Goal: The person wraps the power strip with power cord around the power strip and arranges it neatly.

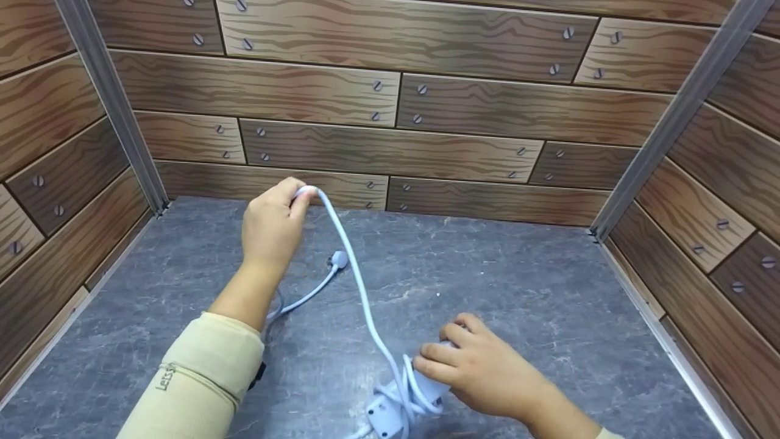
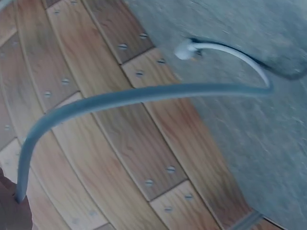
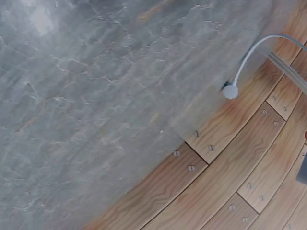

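Observation:
My left hand (image 1: 272,222) is raised toward the back wall, pinching a pale blue power cord (image 1: 359,283) between thumb and fingers. In the left wrist view, part of this hand (image 2: 14,208) shows at the lower left corner, with the cord (image 2: 144,93) arching away from it. From the pinch, one stretch runs down to a power strip (image 1: 385,416), where several loops of cord wrap around the body. My right hand (image 1: 487,369) grips the strip's far end, its fingers curled over it. The cord's plug (image 1: 339,260) lies on the tabletop beyond the left forearm.
A dark grey marbled tabletop (image 1: 518,274) lies under everything. Wood-patterned panels (image 1: 463,116) enclose it at the back and both sides, with metal corner posts (image 1: 664,134) between them. In the right wrist view, the plug (image 3: 230,91) shows near the panel edge.

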Motion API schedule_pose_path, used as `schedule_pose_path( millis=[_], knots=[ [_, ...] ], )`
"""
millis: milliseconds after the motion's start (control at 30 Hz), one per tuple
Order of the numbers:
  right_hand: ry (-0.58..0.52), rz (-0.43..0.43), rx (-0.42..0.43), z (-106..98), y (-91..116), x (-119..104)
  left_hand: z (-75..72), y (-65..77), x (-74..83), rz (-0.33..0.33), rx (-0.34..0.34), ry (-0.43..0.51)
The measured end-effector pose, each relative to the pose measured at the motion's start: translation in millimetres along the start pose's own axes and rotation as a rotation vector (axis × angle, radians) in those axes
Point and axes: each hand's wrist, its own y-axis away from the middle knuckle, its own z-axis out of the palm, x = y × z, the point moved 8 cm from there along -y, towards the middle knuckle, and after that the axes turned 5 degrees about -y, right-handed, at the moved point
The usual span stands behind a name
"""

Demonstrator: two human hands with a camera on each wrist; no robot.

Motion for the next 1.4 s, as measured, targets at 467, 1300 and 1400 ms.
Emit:
schedule_pose_path(
  millis=[467, 1300, 1400],
  knots=[
    [-0.432, 0.156, 0.202, -30, -12, 6, 36.4, 18.6, -48.5, -0.118, -0.218, -0.144],
    [-0.799, 0.807, 0.511, -42, 5, 62, 114.7, 122.2, -5.0, 0.646, -0.596, -0.367],
    [-0.814, 0.835, 0.542, -44, 6, 65, 116.0, 126.6, -0.5, 0.658, -0.586, -0.373]
  ],
)
